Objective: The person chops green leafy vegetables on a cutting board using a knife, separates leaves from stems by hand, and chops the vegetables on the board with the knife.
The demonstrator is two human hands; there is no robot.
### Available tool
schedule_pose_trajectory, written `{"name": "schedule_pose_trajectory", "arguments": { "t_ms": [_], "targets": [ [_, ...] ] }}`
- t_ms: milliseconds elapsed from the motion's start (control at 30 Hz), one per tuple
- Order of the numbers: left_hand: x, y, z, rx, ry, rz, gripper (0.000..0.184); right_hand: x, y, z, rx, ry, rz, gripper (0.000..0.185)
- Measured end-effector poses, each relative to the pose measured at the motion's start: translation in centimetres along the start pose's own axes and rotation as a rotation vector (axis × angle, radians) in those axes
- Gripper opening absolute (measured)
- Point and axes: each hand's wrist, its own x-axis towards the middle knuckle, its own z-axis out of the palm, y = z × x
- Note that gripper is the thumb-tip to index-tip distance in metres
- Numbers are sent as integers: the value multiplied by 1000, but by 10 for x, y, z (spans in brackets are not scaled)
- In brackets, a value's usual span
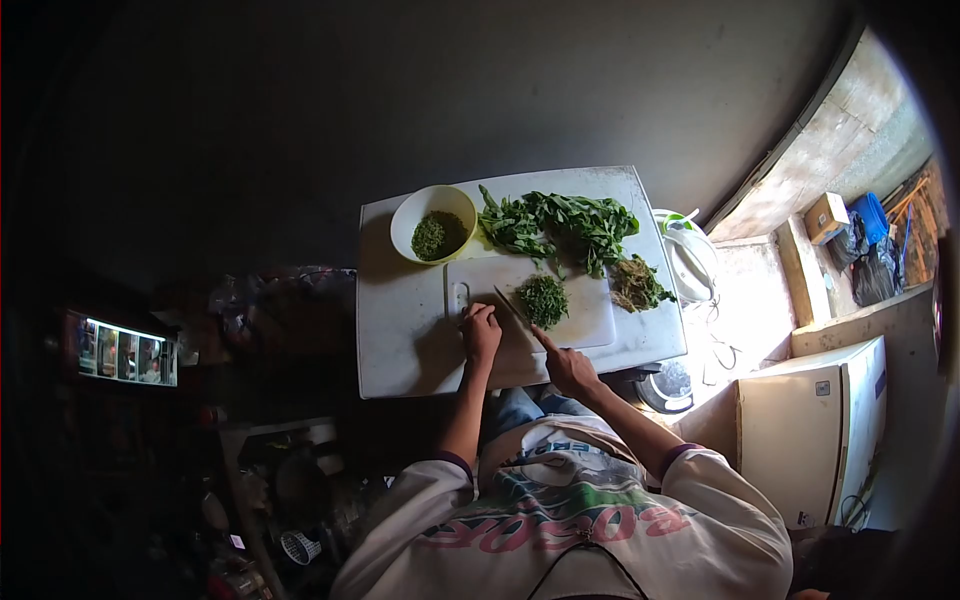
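A white cutting board (590,325) lies on the white table, with a pile of chopped green herbs (543,300) on it. My right hand (570,368) is closed on a knife (512,305), whose blade points up and left beside the pile's left edge. At the board's left side, below its handle slot, rests my left hand (481,330), its fingers curled together; whether anything is in them is too small to tell. Behind the board lie leafy green stems (580,225). A pale bowl (402,225) holds more chopped greens (438,235) at the back left.
Wilted scraps (637,284) lie at the right edge of the white table (400,340). A dark wall stands behind it. To the right are a whitish lidded container (690,262) and a white refrigerator (800,430). A cluttered shelf (275,430) is at lower left.
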Motion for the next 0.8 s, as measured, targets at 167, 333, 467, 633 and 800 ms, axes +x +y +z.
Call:
{"name": "schedule_pose_trajectory", "arguments": {
  "t_ms": [167,333,467,633,800],
  "targets": [
    [3,-4,2,-57,-10,-48,22,-9,-9,-15,-44,-52,40,79],
    [2,-19,10,4,2,20,30,-14,-9,-9,-53,-12,-43,77],
    [1,-15,4,-23,-16,-6,30,-17,-13,-12,-86,-25,-53,79],
    [4,-17,4,-92,-46,-12,28,-16,-18,-11,-113,-54,-50,82],
    [-2,-13,3,-91,-52,-20,25,6,0,30,-60,127,-126,76]
  ]
}}
